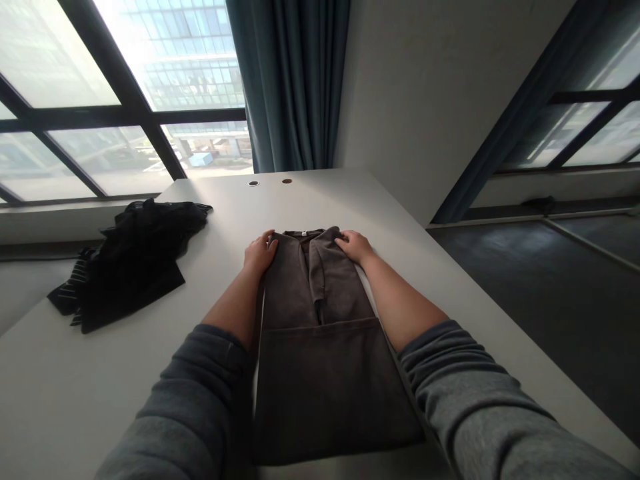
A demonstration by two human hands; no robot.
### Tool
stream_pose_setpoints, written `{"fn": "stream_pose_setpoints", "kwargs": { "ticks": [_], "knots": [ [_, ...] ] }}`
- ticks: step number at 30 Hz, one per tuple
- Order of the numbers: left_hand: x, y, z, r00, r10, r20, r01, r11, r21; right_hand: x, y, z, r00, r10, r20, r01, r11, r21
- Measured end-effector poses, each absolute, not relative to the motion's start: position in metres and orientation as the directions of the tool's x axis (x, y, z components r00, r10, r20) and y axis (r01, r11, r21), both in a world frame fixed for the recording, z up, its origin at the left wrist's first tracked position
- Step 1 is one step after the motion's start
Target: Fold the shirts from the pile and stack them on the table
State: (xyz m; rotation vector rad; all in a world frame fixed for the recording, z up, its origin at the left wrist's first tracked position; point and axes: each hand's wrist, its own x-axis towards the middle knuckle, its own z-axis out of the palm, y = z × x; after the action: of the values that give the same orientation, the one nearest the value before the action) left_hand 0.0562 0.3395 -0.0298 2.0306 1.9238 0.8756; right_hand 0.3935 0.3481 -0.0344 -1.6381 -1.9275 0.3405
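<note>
A dark brown top [345,380] lies lengthwise in front of me with its sides folded inward. Its neckline, with a small white label, is at the far end, and a crosswise edge runs over its middle. My left hand [261,252] grips the far left corner near the shoulder, thumb on top of the cloth. At the far right corner, my right hand [354,247] pinches the cloth the same way. The undersides of the fingers are hidden by the fabric.
The top lies on a white table [220,213] with two round cable holes near its far edge. A heap of black clothes [135,260], partly striped, sits at the left. Beyond are windows, a blue curtain [293,87] and a wall; dark floor [530,267] shows at right.
</note>
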Motion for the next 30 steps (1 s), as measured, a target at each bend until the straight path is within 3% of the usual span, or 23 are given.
{"fn": "stream_pose_setpoints", "kwargs": {
  "ticks": [4,7,9,15,22,30],
  "knots": [
    [0.056,0.336,-0.026,-0.007,0.954,0.300,0.744,-0.196,0.638,0.396,0.345,-0.037,-0.105,0.954,0.281,0.503,0.294,-0.813],
    [0.058,0.333,-0.024,-0.026,0.956,0.292,0.622,-0.213,0.753,0.394,0.343,-0.038,-0.127,0.962,0.241,0.302,0.269,-0.914],
    [0.059,0.334,-0.024,-0.070,0.965,0.251,0.556,-0.171,0.814,0.392,0.341,-0.036,-0.153,0.956,0.250,0.280,0.284,-0.917],
    [0.059,0.344,-0.024,-0.166,0.977,0.136,0.466,-0.044,0.884,0.390,0.338,-0.028,-0.077,0.940,0.333,0.439,0.332,-0.835],
    [0.062,0.346,-0.024,-0.089,0.980,0.178,0.344,-0.137,0.929,0.385,0.335,-0.025,-0.055,0.937,0.346,0.320,0.345,-0.882],
    [0.062,0.323,0.000,-0.037,0.962,0.269,0.053,-0.267,0.962,0.388,0.324,-0.007,0.002,0.911,0.413,0.216,0.402,-0.890]
  ]
}}
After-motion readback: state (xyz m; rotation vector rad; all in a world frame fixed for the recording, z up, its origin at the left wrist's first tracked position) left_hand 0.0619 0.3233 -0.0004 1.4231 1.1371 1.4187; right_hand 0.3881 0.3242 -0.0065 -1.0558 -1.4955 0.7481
